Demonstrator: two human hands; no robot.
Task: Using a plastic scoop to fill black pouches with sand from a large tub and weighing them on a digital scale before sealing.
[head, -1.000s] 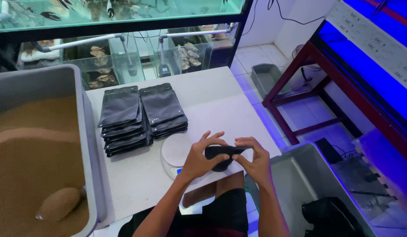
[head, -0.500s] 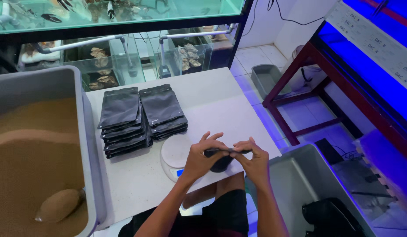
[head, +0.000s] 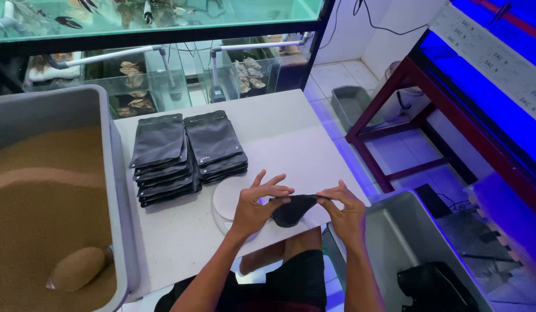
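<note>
A small black pouch is held above the near edge of the tabletop, pinched along its top edge between both hands. The left hand has a narrow grip on the pouch's left end, thumb and forefinger closed on it while the remaining fingers are spread upward. The right hand has its grip closed on the pouch's right end, thumb and fingertips pressed together over the top seam. The body of the pouch sags below the held edge, between the two hands.

Directly beneath the hands, a round white scale rests on the tabletop near its near edge; whether the pouch touches it cannot be told. Further in, toward the middle of the tabletop, two stacks of flat black pouches are laid side by side, touching one another.

Against the left edge of the tabletop a large grey tub is set, filled with brown sand, and a rounded scoop coated in sand lies in its near corner. Beyond the near right corner of the tabletop a second grey tub stands lower, with something black inside it. Glass tanks are ranged behind the far edge of the tabletop.
</note>
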